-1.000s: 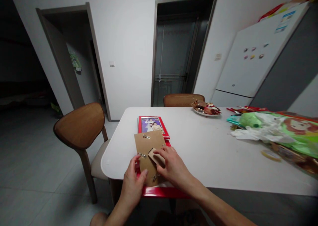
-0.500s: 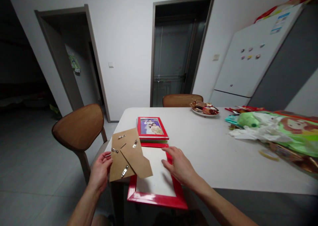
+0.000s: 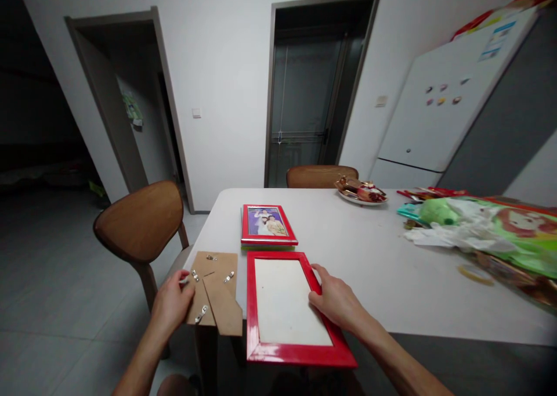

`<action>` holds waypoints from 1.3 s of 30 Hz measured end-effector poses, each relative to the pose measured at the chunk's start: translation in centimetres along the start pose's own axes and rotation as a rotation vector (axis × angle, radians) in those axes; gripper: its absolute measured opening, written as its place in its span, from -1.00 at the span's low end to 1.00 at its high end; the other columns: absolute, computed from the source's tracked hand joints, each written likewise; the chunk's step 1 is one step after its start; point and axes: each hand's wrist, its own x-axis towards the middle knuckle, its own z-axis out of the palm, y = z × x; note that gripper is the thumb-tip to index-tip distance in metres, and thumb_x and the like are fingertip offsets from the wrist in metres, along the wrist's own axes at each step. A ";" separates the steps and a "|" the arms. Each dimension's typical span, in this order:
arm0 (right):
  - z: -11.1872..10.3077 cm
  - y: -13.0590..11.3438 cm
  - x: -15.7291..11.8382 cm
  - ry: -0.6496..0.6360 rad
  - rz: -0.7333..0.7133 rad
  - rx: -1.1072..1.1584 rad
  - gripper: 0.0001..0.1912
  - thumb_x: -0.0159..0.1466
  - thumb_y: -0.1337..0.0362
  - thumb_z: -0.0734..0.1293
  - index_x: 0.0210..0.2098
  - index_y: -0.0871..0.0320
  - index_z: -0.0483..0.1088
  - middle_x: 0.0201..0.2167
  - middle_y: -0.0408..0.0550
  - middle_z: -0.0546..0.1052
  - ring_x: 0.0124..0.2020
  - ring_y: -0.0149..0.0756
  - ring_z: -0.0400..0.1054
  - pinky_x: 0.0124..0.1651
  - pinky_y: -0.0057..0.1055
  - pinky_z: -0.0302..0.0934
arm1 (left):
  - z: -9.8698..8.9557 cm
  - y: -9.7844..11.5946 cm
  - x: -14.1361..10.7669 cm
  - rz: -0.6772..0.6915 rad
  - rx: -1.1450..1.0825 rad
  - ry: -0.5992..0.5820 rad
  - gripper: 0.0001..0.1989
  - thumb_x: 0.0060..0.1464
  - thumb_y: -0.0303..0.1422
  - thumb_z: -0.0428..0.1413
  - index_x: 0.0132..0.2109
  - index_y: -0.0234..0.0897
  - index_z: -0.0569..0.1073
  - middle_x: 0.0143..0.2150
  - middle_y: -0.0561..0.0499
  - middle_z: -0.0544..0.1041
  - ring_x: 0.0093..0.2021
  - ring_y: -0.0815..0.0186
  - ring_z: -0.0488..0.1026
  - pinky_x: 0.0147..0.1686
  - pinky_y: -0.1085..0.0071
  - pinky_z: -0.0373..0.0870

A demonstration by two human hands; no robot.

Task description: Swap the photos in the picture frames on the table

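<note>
My left hand (image 3: 171, 301) grips the left edge of a brown picture-frame backing board (image 3: 217, 294), which has several metal clips and a stand flap. The board lies low at the table's front left corner. Beside it is a red picture frame (image 3: 300, 354), its opening filled with a plain white sheet (image 3: 289, 303). My right hand (image 3: 338, 299) holds that frame by its right side, thumb on the inner edge. The frame's near end juts past the table edge. Behind it lies another red frame (image 3: 268, 240) with a photo, stacked on something with a green edge.
The white table (image 3: 369, 268) also carries a plate (image 3: 361, 201) of wrapped items, a roll of tape (image 3: 476, 274) and a green bag (image 3: 517, 251) with white tissue. Wooden chairs stand at the left (image 3: 141, 222) and the far side (image 3: 322, 176).
The backing board has moved down and left, off the red frame, and now lies beside it. My right hand has closed on the frame's right side, and the frame has shifted right.
</note>
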 end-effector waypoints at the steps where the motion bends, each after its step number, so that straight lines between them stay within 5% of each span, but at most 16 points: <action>1: -0.1 0.2 0.1 -0.004 0.022 0.030 -0.37 -0.02 0.35 0.16 0.07 0.27 0.05 -0.36 0.07 0.46 -0.38 -0.23 0.33 -0.34 -0.41 0.09 | 0.5 0.6 -0.7 0.037 0.022 0.021 -0.75 -0.32 -0.40 0.11 -0.33 -0.23 0.38 -0.28 0.00 0.45 -0.09 0.10 0.31 -0.04 0.18 0.15; 4: -0.5 0.2 0.1 -0.013 0.096 0.220 -0.34 -0.04 0.34 0.16 0.08 0.28 0.02 -0.48 -0.03 0.45 -0.47 -0.29 0.32 -0.41 -0.44 0.11 | 2.8 3.0 -4.1 0.222 0.051 -0.015 -0.69 -0.24 -0.42 0.08 -0.22 -0.24 0.37 -0.09 -0.06 0.38 0.02 0.13 0.22 0.06 0.20 0.04; 11: -2.8 -2.7 -1.6 -0.163 0.232 1.042 -0.19 -0.03 0.32 0.12 0.18 0.22 -0.31 -0.48 -0.10 0.48 -0.55 -0.31 0.37 -0.47 -0.39 0.25 | 9.6 7.8 -11.9 0.523 0.055 -0.477 -0.52 -0.21 -0.44 0.13 -0.04 -0.22 0.30 0.09 -0.14 0.25 0.08 0.07 0.15 0.04 0.05 0.10; 16: -4.1 -3.8 -2.4 -0.212 0.208 1.295 -0.15 -0.04 0.35 0.19 0.18 0.14 -0.30 -0.45 -0.12 0.50 -0.51 -0.30 0.38 -0.39 -0.33 0.27 | 11.2 9.6 -12.7 0.697 0.147 -0.480 -0.46 -0.19 -0.47 0.11 0.03 -0.28 0.21 0.12 -0.18 0.19 0.08 0.06 0.14 0.03 0.06 0.13; 20: -3.8 -3.0 -1.8 -0.221 0.143 1.248 -0.18 -0.02 0.28 0.27 0.16 0.12 -0.18 -0.60 -0.22 0.44 -0.59 -0.36 0.34 -0.49 -0.44 0.23 | 10.5 10.0 -12.3 0.816 0.134 -0.426 -0.52 -0.09 -0.56 -0.03 0.04 -0.25 0.20 -0.09 -0.12 0.39 -0.12 0.18 0.32 -0.14 0.23 0.32; 23: -3.4 -2.0 -1.1 -0.176 0.134 1.123 -0.20 -0.03 0.27 0.29 0.15 0.12 -0.12 -0.68 -0.29 0.37 -0.66 -0.42 0.28 -0.56 -0.51 0.16 | 8.9 9.8 -11.3 0.705 0.026 -0.239 -0.56 -0.06 -0.57 -0.06 0.02 -0.23 0.24 -0.26 -0.06 0.44 -0.27 0.25 0.39 -0.24 0.34 0.34; 27: -3.1 -1.0 -0.5 -0.151 0.162 1.004 -0.23 -0.02 0.32 0.25 0.15 0.17 -0.11 -0.69 -0.30 0.34 -0.69 -0.44 0.25 -0.58 -0.52 0.14 | 6.2 8.9 -9.4 0.301 -0.276 -0.026 -0.56 -0.17 -0.48 0.10 -0.05 -0.21 0.31 -0.23 -0.01 0.45 -0.37 0.28 0.43 -0.33 0.43 0.36; 33: -1.6 0.5 0.4 -0.110 0.101 0.636 -0.36 -0.01 0.32 0.17 0.09 0.27 0.05 -0.58 -0.18 0.44 -0.58 -0.38 0.31 -0.53 -0.51 0.13 | 3.6 4.7 -8.3 0.038 -0.350 -0.106 -0.58 -0.18 -0.40 0.13 -0.09 -0.22 0.28 -0.20 0.00 0.47 -0.24 0.24 0.43 -0.30 0.45 0.34; 39: -0.5 1.4 0.7 0.050 0.020 0.158 -0.52 0.04 0.27 0.13 -0.04 0.27 0.26 -0.35 0.02 0.49 -0.36 -0.27 0.36 -0.27 -0.42 0.15 | 3.4 2.2 -8.5 0.039 -0.164 -0.155 -0.63 -0.19 -0.35 0.11 -0.14 -0.27 0.33 -0.54 0.13 0.42 -0.54 0.31 0.38 -0.50 0.48 0.26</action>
